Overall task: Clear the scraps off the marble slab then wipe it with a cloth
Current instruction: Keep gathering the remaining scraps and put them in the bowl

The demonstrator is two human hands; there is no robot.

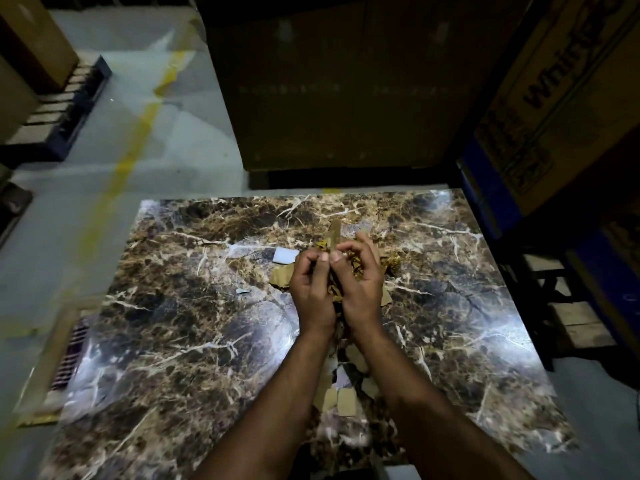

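Note:
A brown, white-veined marble slab (194, 306) lies flat on the floor. Over its middle, my left hand (310, 285) and my right hand (362, 275) are cupped together, fingers curled round a bundle of cardboard and gold scraps (335, 233) that sticks up between them. A white scrap (284, 255) and a small grey one (242, 291) lie on the slab just left of the hands. More cardboard pieces (346, 400) lie on the slab between my forearms. No cloth is in view.
A tall dark cardboard box (346, 81) stands behind the slab. Printed cartons (561, 91) are stacked at the right above a wooden pallet (571, 317). Grey floor with a yellow line (138, 133) stretches to the left, with a dark pallet (62, 112) beyond.

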